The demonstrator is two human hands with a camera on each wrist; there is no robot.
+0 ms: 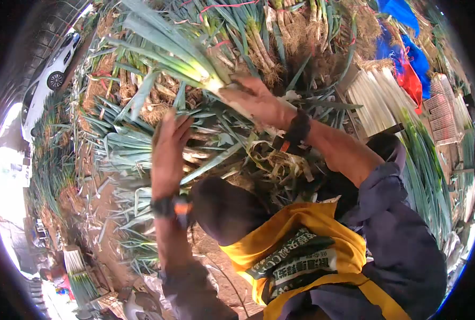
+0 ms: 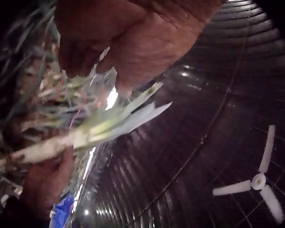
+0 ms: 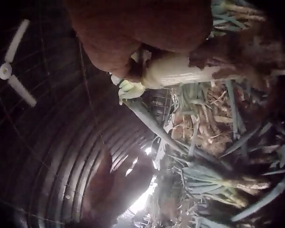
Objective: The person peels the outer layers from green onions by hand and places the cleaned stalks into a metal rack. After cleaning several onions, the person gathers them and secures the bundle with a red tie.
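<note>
My right hand (image 1: 261, 104) grips a large green onion (image 1: 208, 80) by its pale stalk. Its green leaves fan out toward the upper left in the head view. From the right wrist, the thick white stalk (image 3: 178, 71) shows under the curled fingers, with brownish outer skin nearby. My left hand (image 1: 168, 149) is apart from that stalk, lower and to the left, blurred in the head view, with its fingers extended upward. In the right wrist view the left hand (image 3: 116, 187) shows its thumb and fingers spread, holding nothing.
Unpeeled green onions (image 1: 141, 144) with rooty ends lie piled in front. A stack of white, cleaned stalks (image 1: 376, 101) lies at right, near a red bag (image 1: 409, 82) and a pinkish crate (image 1: 442, 109). A yellow apron (image 1: 301, 229) covers the person's front.
</note>
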